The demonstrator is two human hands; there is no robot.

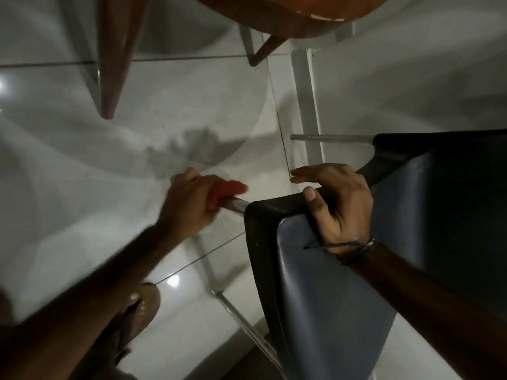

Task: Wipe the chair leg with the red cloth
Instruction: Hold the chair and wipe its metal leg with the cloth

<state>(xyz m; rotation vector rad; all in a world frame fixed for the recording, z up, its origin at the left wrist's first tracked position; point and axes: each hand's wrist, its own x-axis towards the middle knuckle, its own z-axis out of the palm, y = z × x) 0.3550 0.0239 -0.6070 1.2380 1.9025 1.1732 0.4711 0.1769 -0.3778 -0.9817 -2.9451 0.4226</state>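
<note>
A dark chair with a grey padded seat (329, 283) fills the right of the head view. A metal chair leg (236, 204) sticks out leftward from under its front corner. My left hand (189, 201) is closed around this leg with the red cloth (227, 189) wrapped between palm and metal; the hand is blurred. My right hand (337, 204) grips the front edge of the seat, thumb on top and fingers spread over the rim. Another metal leg (247, 327) runs down by the seat's near corner, and a third (329, 137) shows at the far side.
A brown wooden table leg (112, 64) stands at the upper left, with a wooden seat or top (288, 12) and a thinner leg (264, 52) above. Glossy white floor tiles (82, 187) lie below. A white wall base (304, 105) runs at right. My sandalled foot (145, 300) is bottom left.
</note>
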